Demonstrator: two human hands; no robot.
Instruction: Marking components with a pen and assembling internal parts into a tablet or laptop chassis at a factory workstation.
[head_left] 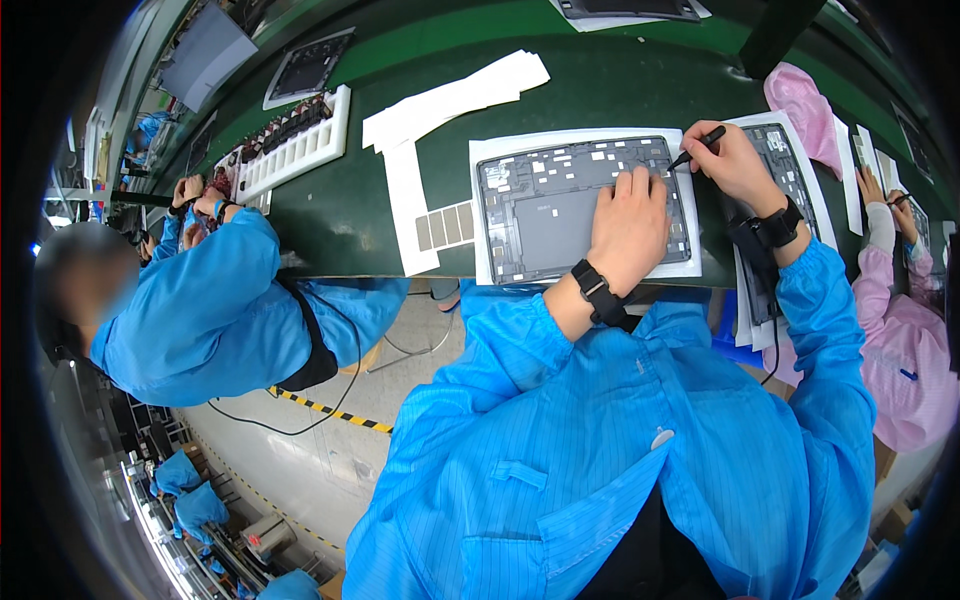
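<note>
A dark grey tablet housing (555, 235) dotted with small white pieces lies on white paper (487, 272) at the bench edge. My left hand (632, 232) rests on its right half, fingers stretched flat and covering part of it. In my right hand (738, 168) is a slim black pen-shaped tool (708, 139), gripped between thumb and fingers. Its tip points down at the housing's upper right edge; I cannot tell whether it touches. Both wrists wear black straps.
Left of the housing lie a strip of grey rectangular stickers (445, 227) and white paper strips (455, 98). A white slotted tray (300, 150) holds dark parts. Another housing (780, 160) is at right. Co-workers sit on both sides, one in a blue sleeve (200, 290), one in pink (905, 370).
</note>
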